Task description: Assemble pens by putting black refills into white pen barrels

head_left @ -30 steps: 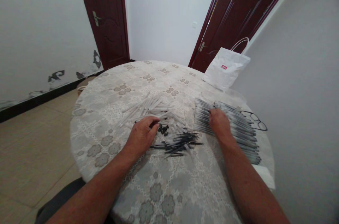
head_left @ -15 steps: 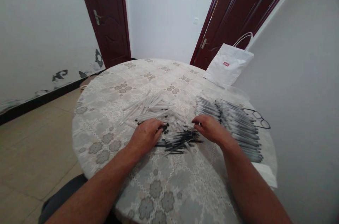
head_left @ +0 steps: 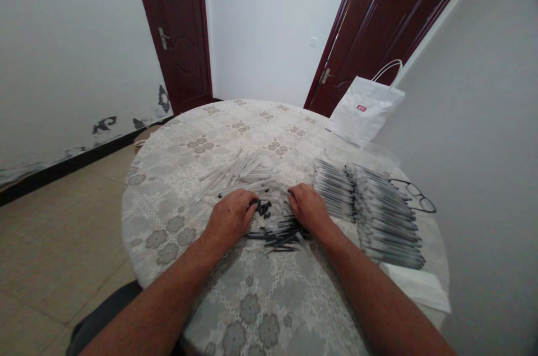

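Note:
My left hand (head_left: 233, 212) rests low at the left of small black pen plugs (head_left: 264, 208), fingertips drawn together at their edge; what they pinch, if anything, is too small to tell. Across from it, my right hand (head_left: 309, 207) has its thumb and fingers closed near the translucent white pen barrels (head_left: 241, 171), and its grip is hidden. Thin black-and-clear pen refills (head_left: 279, 237) lie in a loose heap below and between both hands. To the right, finished-looking pens are stacked in a smaller row (head_left: 334, 190) and a larger row (head_left: 386, 216).
A round table with a patterned cloth (head_left: 247, 311) holds everything. Eyeglasses (head_left: 414, 194) lie beyond the larger pen row, and a white paper bag (head_left: 365, 109) stands at the back right. White folded paper (head_left: 416, 286) is near the right edge, close to the wall.
My right hand has moved left, away from the pen rows and closer to my left hand. My left hand stays by the black plugs. The camera view has tilted slightly upward.

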Motion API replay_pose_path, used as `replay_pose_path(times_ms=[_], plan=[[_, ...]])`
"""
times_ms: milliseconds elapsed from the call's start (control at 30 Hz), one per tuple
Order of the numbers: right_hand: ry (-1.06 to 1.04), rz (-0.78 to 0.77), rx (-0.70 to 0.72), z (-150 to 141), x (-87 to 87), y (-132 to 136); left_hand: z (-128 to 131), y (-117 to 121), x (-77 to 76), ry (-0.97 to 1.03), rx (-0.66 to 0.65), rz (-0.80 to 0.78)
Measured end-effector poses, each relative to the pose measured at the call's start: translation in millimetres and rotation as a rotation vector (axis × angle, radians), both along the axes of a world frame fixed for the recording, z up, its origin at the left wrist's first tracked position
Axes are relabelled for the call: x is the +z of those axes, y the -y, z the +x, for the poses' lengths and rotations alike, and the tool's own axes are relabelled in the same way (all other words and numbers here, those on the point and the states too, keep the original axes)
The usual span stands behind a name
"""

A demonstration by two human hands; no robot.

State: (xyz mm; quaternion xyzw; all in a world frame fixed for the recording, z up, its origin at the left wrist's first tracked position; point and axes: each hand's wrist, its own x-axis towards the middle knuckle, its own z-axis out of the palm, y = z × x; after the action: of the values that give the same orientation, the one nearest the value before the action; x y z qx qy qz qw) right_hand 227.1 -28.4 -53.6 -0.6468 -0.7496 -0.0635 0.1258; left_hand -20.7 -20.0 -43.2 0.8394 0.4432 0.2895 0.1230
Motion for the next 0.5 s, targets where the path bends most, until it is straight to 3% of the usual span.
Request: replay_pose_path(times_ms=[133,267,400,500], plan=[[-0.059,0.069,0.042,6,0.3,1,-1,-1,-0.9,0.007,0.002,0.012],[-0.185,0.178,0.068,12,11.6,7,0,-1,-3.5,0.040,0.000,0.028],[-0.405,0.226,0.069,17,30.6,16,1,2,-1.4,0.121,-0.013,0.017],[-0.667,0.163,0.001,19,40.1,21,4,5,4.5,0.238,-0.029,-0.037]])
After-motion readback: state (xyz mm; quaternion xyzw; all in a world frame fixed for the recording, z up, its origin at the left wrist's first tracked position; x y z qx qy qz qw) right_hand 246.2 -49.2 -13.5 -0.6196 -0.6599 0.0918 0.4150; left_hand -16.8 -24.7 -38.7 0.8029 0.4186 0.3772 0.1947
